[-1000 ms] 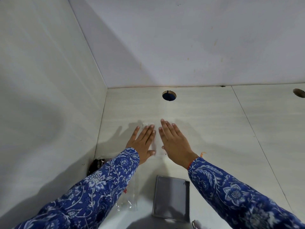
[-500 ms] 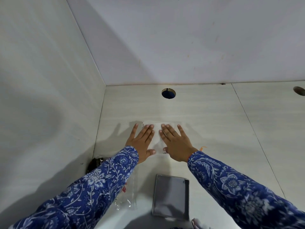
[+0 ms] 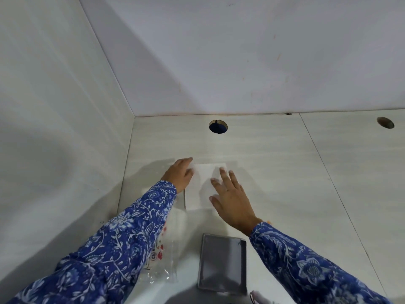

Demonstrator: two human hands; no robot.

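Observation:
A white folded tissue or paper sheet (image 3: 202, 185) lies flat on the pale tabletop (image 3: 285, 172). My left hand (image 3: 179, 174) rests at the sheet's upper left corner, fingers bent down onto its edge; I cannot tell whether they pinch it. My right hand (image 3: 230, 196) lies flat with straight fingers on the sheet's right side. Both arms wear blue floral sleeves.
A grey rectangular tray (image 3: 222, 264) sits near the front edge. A clear plastic wrapper with red print (image 3: 163, 255) lies under my left forearm. A round cable hole (image 3: 218, 126) and a second one (image 3: 385, 122) open near the back wall. A side wall stands close on the left.
Both hands moved apart and uncovered the white sheet. The left hand slid to its upper left corner and bent its fingers; the right hand drew back to the right side.

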